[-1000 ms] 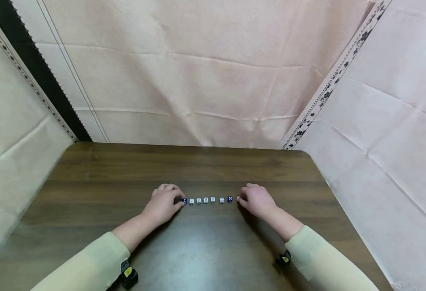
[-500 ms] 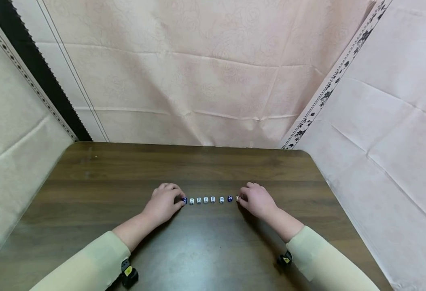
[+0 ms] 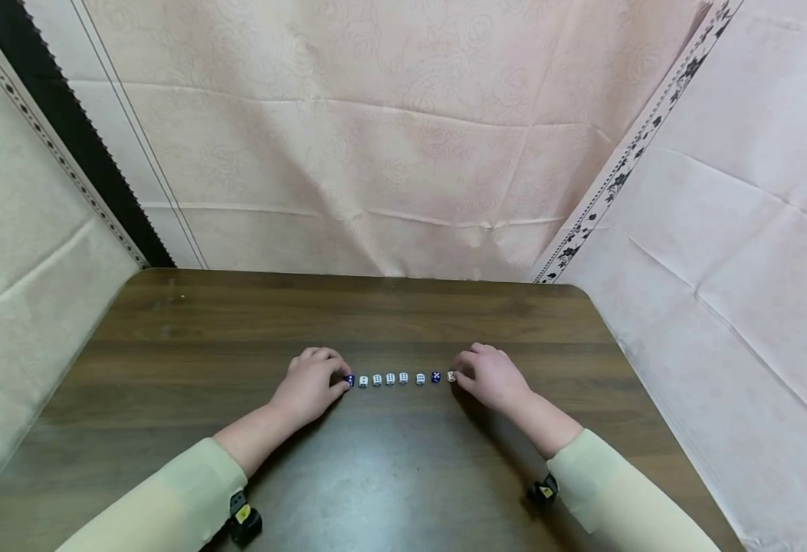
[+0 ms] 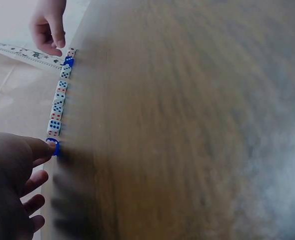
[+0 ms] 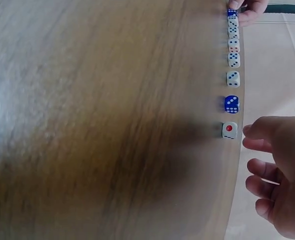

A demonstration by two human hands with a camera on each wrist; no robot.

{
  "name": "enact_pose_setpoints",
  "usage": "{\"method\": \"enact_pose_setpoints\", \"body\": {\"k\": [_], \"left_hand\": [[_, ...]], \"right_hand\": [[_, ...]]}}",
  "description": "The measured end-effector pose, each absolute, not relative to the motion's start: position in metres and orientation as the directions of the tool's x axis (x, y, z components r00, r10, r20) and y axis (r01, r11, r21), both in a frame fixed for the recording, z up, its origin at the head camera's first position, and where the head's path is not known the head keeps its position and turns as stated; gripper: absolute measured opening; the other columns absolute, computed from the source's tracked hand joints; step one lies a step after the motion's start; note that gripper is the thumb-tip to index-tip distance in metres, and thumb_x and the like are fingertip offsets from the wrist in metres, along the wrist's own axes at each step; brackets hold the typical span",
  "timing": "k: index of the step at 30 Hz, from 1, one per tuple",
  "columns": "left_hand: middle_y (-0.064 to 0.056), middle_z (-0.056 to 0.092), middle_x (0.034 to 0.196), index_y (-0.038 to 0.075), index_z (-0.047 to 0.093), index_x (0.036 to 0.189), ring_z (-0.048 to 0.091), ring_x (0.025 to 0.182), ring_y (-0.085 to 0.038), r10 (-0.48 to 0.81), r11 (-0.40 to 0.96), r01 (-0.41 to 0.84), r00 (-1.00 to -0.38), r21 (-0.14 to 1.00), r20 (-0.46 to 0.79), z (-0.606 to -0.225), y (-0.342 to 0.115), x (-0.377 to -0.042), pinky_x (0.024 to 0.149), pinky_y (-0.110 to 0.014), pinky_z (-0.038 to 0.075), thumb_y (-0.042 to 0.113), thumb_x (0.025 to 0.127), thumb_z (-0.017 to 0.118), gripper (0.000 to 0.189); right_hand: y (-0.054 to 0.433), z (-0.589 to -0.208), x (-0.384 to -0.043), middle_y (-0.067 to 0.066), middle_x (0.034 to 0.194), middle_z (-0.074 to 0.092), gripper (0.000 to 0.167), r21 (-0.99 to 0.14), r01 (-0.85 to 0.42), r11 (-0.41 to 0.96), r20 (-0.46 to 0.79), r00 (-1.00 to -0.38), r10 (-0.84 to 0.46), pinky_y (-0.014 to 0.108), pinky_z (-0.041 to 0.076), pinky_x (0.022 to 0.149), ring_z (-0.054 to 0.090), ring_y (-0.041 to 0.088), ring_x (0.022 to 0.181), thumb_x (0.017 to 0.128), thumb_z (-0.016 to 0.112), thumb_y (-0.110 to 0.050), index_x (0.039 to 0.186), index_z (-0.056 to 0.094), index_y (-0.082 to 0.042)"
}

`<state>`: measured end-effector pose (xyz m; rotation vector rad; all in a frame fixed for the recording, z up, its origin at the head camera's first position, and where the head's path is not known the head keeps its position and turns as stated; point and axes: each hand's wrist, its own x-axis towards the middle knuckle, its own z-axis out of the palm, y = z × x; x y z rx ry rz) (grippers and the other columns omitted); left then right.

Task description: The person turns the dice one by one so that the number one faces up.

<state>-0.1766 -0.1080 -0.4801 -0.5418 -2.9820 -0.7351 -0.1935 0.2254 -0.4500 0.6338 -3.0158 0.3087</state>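
A row of small dice runs left to right across the wooden table in the head view. At its left end my left hand pinches a blue die between thumb and finger. Several white dice with blue and red pips fill the middle. Near the right end sits another blue die, followed by a white die with a single red pip facing the right wrist camera. My right hand is just right of that last die, its fingers loosely bent and holding nothing; a small gap shows at the thumb.
The brown wooden table has rounded far corners. Light cloth hangs behind it, with more patterned cloth along the right side. Each wrist carries a small black camera near the pale green sleeve.
My right hand has shifted slightly right, its fingers coming off the white end die, which now shows more fully. The left hand and the other dice have stayed put.
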Motion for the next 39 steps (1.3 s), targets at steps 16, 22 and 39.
{"method": "enact_pose_setpoints", "body": {"k": [16, 22, 39], "left_hand": [[-0.003, 0.062, 0.118, 0.020, 0.073, 0.101, 0.049, 0.121, -0.032, 0.328, 0.828, 0.332, -0.940, 0.452, 0.091, -0.4789, -0.1069, -0.1765, 0.101, -0.057, 0.036, 0.027, 0.092, 0.073, 0.012], [-0.003, 0.063, 0.118, 0.020, 0.072, 0.101, 0.049, 0.121, -0.032, 0.328, 0.827, 0.333, -0.940, 0.452, 0.093, -0.4779, -0.1071, -0.1764, 0.102, -0.057, 0.035, 0.028, 0.092, 0.072, 0.012], [-0.002, 0.063, 0.118, 0.021, 0.072, 0.101, 0.050, 0.121, -0.032, 0.329, 0.831, 0.333, -0.940, 0.446, 0.090, -0.4802, -0.1066, -0.1776, 0.102, -0.056, 0.036, 0.029, 0.092, 0.072, 0.012]], "right_hand": [[0.2234, -0.4559, -0.1956, -0.004, 0.088, 0.064, 0.009, -0.134, -0.466, 0.875, 0.096, -0.885, -0.456, 0.043, 0.048, 0.082, 0.061, 0.018, 0.087, 0.089, 0.073, -0.021, 0.096, 0.076, -0.016], [0.2229, -0.4562, -0.1953, -0.004, 0.087, 0.064, 0.009, -0.149, -0.473, 0.868, 0.106, -0.880, -0.462, 0.044, 0.048, 0.081, 0.062, 0.019, 0.087, 0.088, 0.074, -0.019, 0.096, 0.077, -0.015], [0.2210, -0.4550, -0.1943, -0.004, 0.087, 0.065, 0.008, -0.129, -0.493, 0.860, 0.119, -0.869, -0.480, 0.043, 0.049, 0.081, 0.062, 0.018, 0.085, 0.090, 0.073, -0.017, 0.096, 0.077, -0.015]]}}
